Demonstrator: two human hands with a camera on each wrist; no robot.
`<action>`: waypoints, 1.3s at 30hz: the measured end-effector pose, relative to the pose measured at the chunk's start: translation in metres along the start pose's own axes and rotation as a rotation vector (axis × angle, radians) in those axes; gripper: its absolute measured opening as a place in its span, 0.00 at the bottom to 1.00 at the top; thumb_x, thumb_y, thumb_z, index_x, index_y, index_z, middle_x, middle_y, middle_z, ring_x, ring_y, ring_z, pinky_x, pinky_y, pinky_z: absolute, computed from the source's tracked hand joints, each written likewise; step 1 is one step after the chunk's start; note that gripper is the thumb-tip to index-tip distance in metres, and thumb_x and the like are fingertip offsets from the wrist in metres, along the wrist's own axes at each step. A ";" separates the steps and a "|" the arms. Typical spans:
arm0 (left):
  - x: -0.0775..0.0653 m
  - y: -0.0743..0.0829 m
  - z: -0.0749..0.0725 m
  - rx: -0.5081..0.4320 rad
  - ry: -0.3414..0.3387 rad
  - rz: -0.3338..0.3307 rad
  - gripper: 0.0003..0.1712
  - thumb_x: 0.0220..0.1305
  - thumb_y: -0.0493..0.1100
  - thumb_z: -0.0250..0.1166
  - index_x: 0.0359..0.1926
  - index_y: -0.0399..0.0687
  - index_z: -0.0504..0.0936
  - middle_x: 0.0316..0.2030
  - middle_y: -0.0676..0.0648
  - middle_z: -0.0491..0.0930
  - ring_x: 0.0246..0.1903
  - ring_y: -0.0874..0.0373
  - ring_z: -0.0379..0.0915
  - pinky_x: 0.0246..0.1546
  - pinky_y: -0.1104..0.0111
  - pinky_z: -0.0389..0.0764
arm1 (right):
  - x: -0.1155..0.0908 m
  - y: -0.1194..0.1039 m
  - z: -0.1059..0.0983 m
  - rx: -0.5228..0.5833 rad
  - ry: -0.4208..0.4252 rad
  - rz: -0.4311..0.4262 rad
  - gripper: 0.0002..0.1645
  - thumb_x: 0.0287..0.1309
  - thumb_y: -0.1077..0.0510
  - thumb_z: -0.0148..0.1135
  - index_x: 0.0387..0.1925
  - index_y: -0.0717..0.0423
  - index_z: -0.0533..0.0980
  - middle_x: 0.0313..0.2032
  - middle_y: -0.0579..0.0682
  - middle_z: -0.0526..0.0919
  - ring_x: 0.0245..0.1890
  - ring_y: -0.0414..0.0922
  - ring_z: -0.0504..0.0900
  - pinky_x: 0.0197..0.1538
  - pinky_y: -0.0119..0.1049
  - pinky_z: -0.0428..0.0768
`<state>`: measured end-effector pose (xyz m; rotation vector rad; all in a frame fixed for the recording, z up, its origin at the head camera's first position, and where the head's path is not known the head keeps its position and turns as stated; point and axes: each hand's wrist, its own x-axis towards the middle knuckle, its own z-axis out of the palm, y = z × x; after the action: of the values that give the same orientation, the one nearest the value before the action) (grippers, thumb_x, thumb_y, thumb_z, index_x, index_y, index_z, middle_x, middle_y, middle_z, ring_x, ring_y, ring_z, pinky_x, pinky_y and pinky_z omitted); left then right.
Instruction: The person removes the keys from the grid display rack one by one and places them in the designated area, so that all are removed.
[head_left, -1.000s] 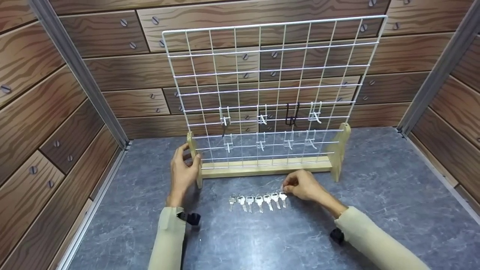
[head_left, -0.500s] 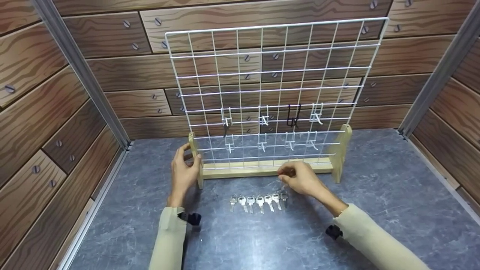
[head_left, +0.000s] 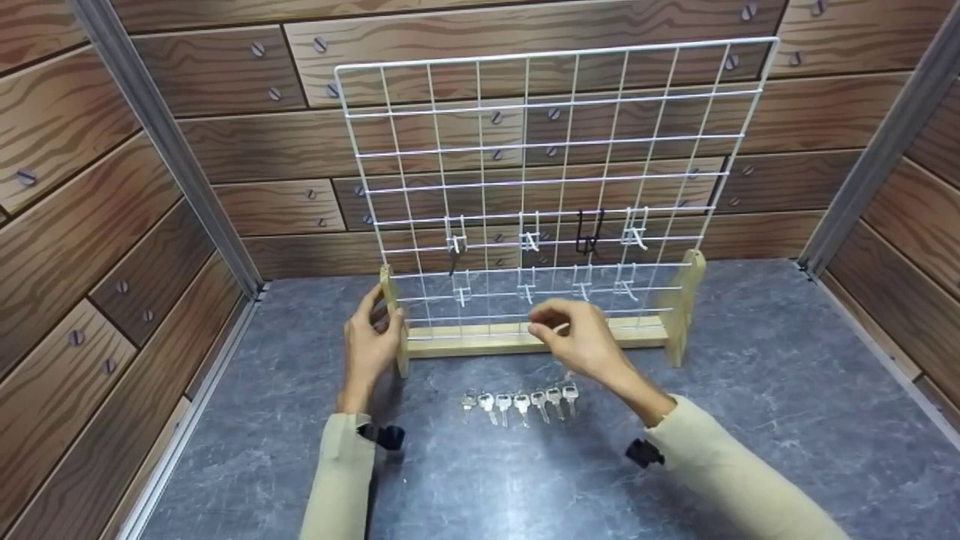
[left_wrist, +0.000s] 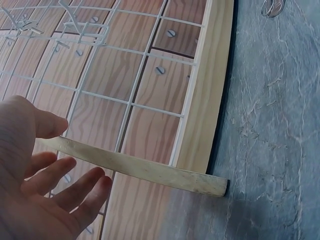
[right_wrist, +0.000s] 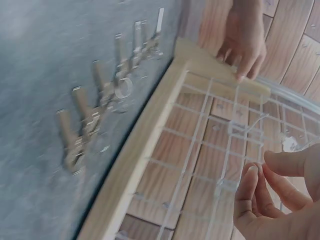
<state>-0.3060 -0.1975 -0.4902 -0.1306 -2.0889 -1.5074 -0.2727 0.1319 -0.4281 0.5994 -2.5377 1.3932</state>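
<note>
A white wire grid (head_left: 480,142) stands upright in a pale wooden stand (head_left: 465,346). Small hooks (head_left: 531,241) hang on it in two rows, one of them black. My left hand (head_left: 369,341) holds the stand's left end piece (left_wrist: 140,167), thumb on one side and fingers on the other. In front of the stand, several silver keys (head_left: 523,405) with rings lie in a row. My right hand (head_left: 581,341) is raised between keys and grid, its fingers curled and the thumb near the fingertips (right_wrist: 252,175). Whether anything small sits between them cannot be made out.
The stand rests on a grey marbled tabletop (head_left: 285,450). Wood-patterned panels (head_left: 247,150) wall the back and both sides, with metal strips (head_left: 172,150) at the corners. Something dark (head_left: 453,262) hangs at the upper left hook.
My right hand has left the rightmost key and moved up and to the left, toward the grid. My left hand stays at the stand's left end. The keys still lie in their row.
</note>
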 end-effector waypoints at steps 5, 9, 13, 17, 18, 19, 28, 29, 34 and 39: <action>0.000 0.001 0.001 -0.010 0.002 -0.007 0.32 0.69 0.30 0.69 0.73 0.32 0.75 0.65 0.29 0.80 0.60 0.34 0.83 0.60 0.50 0.87 | 0.011 -0.019 0.009 0.024 0.050 -0.063 0.09 0.65 0.66 0.72 0.46 0.63 0.87 0.42 0.58 0.92 0.40 0.51 0.90 0.47 0.45 0.92; 0.001 0.000 0.002 -0.002 -0.002 -0.014 0.33 0.69 0.31 0.69 0.73 0.33 0.74 0.63 0.28 0.81 0.60 0.34 0.83 0.60 0.51 0.87 | 0.021 -0.031 0.016 0.048 0.088 -0.089 0.09 0.65 0.65 0.72 0.47 0.62 0.87 0.42 0.56 0.92 0.40 0.50 0.90 0.46 0.40 0.92; 0.001 -0.001 0.003 0.002 0.001 -0.007 0.32 0.68 0.30 0.70 0.72 0.32 0.75 0.61 0.28 0.82 0.59 0.34 0.84 0.58 0.54 0.88 | 0.031 -0.040 0.024 0.072 0.130 -0.123 0.09 0.65 0.65 0.72 0.47 0.62 0.88 0.41 0.55 0.92 0.40 0.49 0.90 0.44 0.37 0.91; 0.001 -0.001 0.003 -0.007 0.006 0.010 0.32 0.68 0.30 0.70 0.72 0.31 0.75 0.60 0.27 0.82 0.58 0.34 0.84 0.57 0.54 0.89 | 0.040 -0.046 0.030 0.096 0.174 -0.165 0.09 0.65 0.66 0.72 0.46 0.62 0.88 0.40 0.55 0.92 0.38 0.49 0.90 0.43 0.38 0.92; 0.001 -0.001 0.004 -0.008 0.007 0.014 0.32 0.68 0.30 0.70 0.71 0.31 0.76 0.60 0.27 0.82 0.57 0.33 0.84 0.57 0.53 0.89 | 0.042 -0.047 0.032 0.100 0.185 -0.175 0.08 0.65 0.66 0.72 0.45 0.62 0.88 0.40 0.55 0.92 0.38 0.50 0.90 0.42 0.38 0.92; 0.001 -0.001 0.004 -0.010 0.007 0.017 0.32 0.68 0.30 0.70 0.71 0.31 0.76 0.61 0.27 0.82 0.57 0.33 0.84 0.57 0.53 0.89 | 0.044 -0.048 0.033 0.106 0.196 -0.184 0.08 0.65 0.66 0.72 0.45 0.63 0.88 0.39 0.55 0.92 0.38 0.50 0.90 0.42 0.38 0.92; 0.001 0.000 0.002 -0.012 0.015 0.023 0.31 0.67 0.30 0.71 0.71 0.31 0.76 0.61 0.27 0.82 0.57 0.31 0.84 0.57 0.49 0.89 | 0.061 -0.056 0.045 0.140 0.262 -0.228 0.07 0.64 0.67 0.72 0.44 0.63 0.88 0.38 0.56 0.92 0.37 0.51 0.90 0.40 0.38 0.91; 0.001 0.000 0.002 -0.009 0.016 0.023 0.31 0.67 0.30 0.71 0.71 0.31 0.76 0.61 0.27 0.82 0.57 0.31 0.84 0.57 0.49 0.89 | 0.063 -0.057 0.047 0.140 0.272 -0.233 0.07 0.64 0.67 0.72 0.44 0.64 0.88 0.38 0.57 0.92 0.36 0.51 0.90 0.40 0.39 0.92; 0.001 -0.001 0.002 0.012 0.017 0.023 0.31 0.67 0.31 0.71 0.70 0.30 0.76 0.62 0.26 0.81 0.57 0.32 0.84 0.57 0.48 0.89 | 0.073 -0.058 0.055 0.166 0.313 -0.228 0.07 0.65 0.67 0.71 0.43 0.65 0.88 0.39 0.58 0.92 0.37 0.52 0.91 0.41 0.40 0.93; 0.001 -0.001 0.002 0.004 0.025 0.022 0.31 0.67 0.30 0.70 0.70 0.29 0.77 0.62 0.26 0.81 0.57 0.31 0.84 0.57 0.44 0.87 | 0.081 -0.059 0.063 0.188 0.357 -0.210 0.08 0.64 0.68 0.71 0.44 0.67 0.87 0.39 0.59 0.91 0.36 0.52 0.91 0.40 0.37 0.92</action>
<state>-0.3079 -0.1959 -0.4912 -0.1324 -2.0641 -1.4848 -0.3180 0.0298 -0.3889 0.5694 -2.0235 1.5160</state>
